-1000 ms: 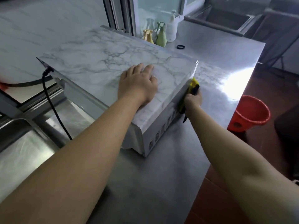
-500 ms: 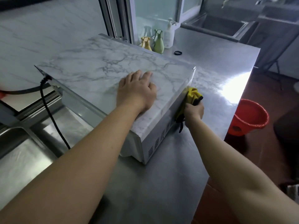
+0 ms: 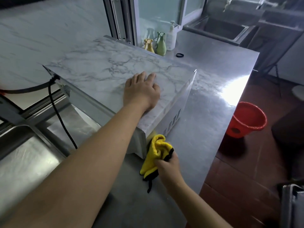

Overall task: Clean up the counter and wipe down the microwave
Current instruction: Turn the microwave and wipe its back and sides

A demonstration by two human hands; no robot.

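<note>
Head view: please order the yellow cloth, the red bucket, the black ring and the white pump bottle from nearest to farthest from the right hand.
1. Yellow cloth: held in the right hand, at the microwave's near corner.
2. Red bucket: on the floor, to the right of the counter.
3. Black ring: on the counter behind the microwave.
4. White pump bottle: just beyond the ring, by the window.

A red bucket (image 3: pixel 246 120) stands on the dark floor (image 3: pixel 246 170). A white pump bottle (image 3: pixel 171 38), a green spray bottle (image 3: pixel 161 46) and a yellow one (image 3: pixel 148 45) cluster by the window frame (image 3: pixel 125 18), near a black ring (image 3: pixel 179 55).
</note>
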